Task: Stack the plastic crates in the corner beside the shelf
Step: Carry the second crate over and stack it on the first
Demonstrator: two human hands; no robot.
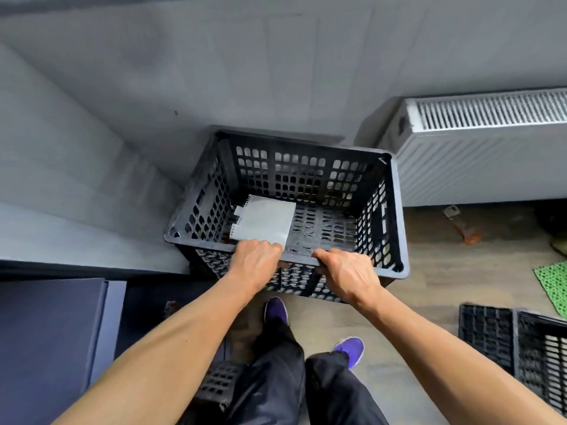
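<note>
— Crate position?
— Black perforated crate [306, 179] sits in the wall corner, left of the white radiator [478, 142], seemingly on top of another crate, though the lower one is mostly hidden.
— Hands?
— Left hand [254, 265] and right hand [346, 277]: each grip is closed on the near rim. A paper sheet [264, 222] lies inside. 2 more crates [521, 342] rest on the floor at right.

Grey walls [214, 72], white radiator [478, 145] at right, wood-look floor [429, 271], green mat [553, 285].
</note>
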